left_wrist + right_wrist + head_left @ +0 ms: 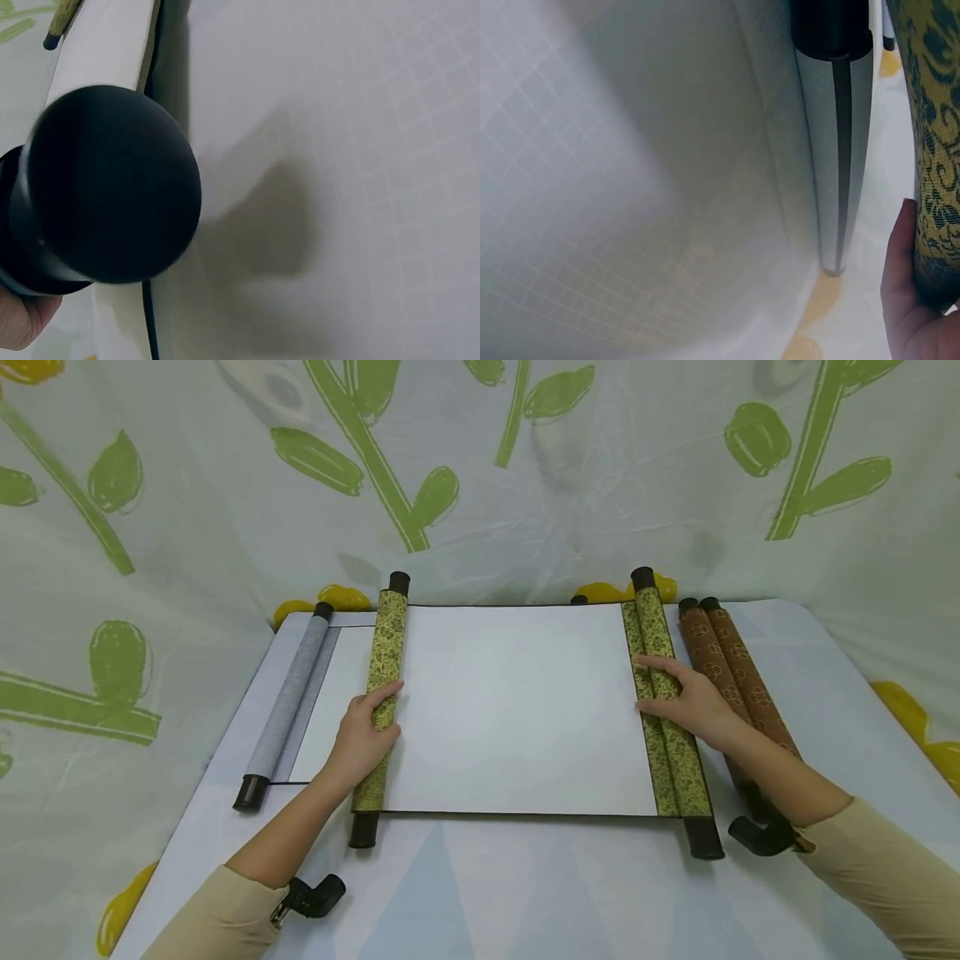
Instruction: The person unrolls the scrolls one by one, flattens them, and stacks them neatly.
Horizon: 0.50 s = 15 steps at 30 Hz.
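- Left hand curled round the left roller of the green-gold scroll, right hand round the right roller.
- Scroll spread on the table between: uneven pulling could crease it.
- Swinging wide could knock the brown scrolls (just beside).

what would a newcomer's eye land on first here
Probably the broad white sheet, bright at the head view's centre, between two yellow-green patterned rolls held by the left grip and right grip. Next, likely the big green leaves across the pale backdrop, then brown rolls at right.
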### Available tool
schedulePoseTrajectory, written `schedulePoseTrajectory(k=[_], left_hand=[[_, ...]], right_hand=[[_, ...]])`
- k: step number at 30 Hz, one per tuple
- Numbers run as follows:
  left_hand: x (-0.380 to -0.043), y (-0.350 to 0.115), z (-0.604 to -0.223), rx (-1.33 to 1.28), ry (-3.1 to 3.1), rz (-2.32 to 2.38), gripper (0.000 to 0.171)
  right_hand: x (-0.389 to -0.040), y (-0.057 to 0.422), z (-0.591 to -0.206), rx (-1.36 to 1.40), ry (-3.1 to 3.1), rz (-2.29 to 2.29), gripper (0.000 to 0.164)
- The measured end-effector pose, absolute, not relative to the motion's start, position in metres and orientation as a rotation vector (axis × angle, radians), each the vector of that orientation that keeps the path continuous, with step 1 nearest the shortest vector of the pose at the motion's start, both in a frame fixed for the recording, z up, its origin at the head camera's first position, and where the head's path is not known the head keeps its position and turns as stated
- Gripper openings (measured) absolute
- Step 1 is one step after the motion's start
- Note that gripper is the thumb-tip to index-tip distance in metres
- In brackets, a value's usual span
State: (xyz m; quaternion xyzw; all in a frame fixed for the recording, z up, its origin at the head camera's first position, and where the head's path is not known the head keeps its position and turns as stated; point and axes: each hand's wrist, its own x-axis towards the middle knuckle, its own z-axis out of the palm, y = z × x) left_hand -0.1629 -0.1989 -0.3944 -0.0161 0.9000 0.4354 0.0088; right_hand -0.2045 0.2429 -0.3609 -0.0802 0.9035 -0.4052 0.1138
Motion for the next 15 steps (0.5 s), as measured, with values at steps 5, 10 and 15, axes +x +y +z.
schedulePoseTrajectory(k=[5, 10, 15], left_hand=[[-0.1635, -0.1994, -0.3935, -0.061, 2.803, 1.353, 0.061], [-0.1644, -0.1998, -0.3929, -0.087, 2.781, 1.339, 0.070], [-0.1662, -0.2010, -0.3929, -0.085, 2.777, 1.337, 0.070]], right_hand=[[-0.2062, 0.2432, -0.3613, -0.197, 2.659, -1.155, 0.086], [-0.2065, 0.2451, -0.3605, -0.205, 2.663, -1.152, 0.085], [-0.2069, 0.2470, -0.3594, -0.233, 2.657, -1.182, 0.080]])
